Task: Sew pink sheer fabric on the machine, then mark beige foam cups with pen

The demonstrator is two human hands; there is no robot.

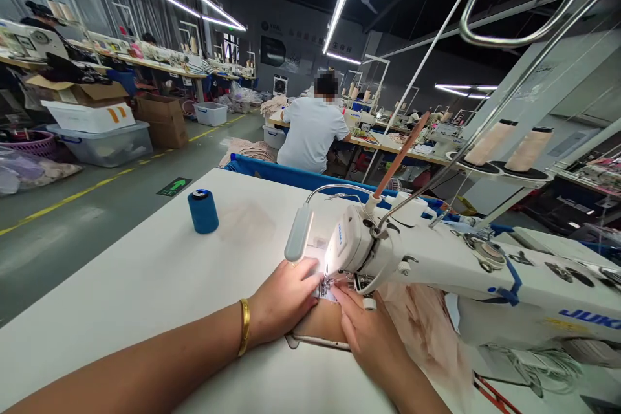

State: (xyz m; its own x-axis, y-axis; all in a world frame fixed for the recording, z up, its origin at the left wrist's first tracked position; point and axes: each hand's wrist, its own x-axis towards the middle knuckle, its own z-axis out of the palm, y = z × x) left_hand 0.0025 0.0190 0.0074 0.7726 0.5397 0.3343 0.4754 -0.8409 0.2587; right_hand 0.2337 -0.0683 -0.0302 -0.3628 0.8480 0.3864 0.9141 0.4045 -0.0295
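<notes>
A white sewing machine (pixel 354 246) reaches in from the right, its presser foot (pixel 326 286) lit by a small lamp (pixel 299 233). My left hand (pixel 286 297), below a gold bracelet (pixel 244 326) on the wrist, lies with fingers stretched out beside the left of the foot. My right hand (pixel 371 326) is close on the foot's right side, its fingers bent together at the edge of sheer pale pink fabric (pixel 422 317). Its fingertips are partly hidden by the machine head. A tan surface (pixel 323 323) shows between the hands; whether it is cloth or machine bed is unclear.
A blue thread cone (pixel 203 212) stands on the white table (pixel 145 310) at the left. Two pale thread cones (pixel 528 149) sit on a stand at the right. Beyond the blue cloth trough (pixel 262 171), a person in a white shirt (pixel 310 136) sits at another machine.
</notes>
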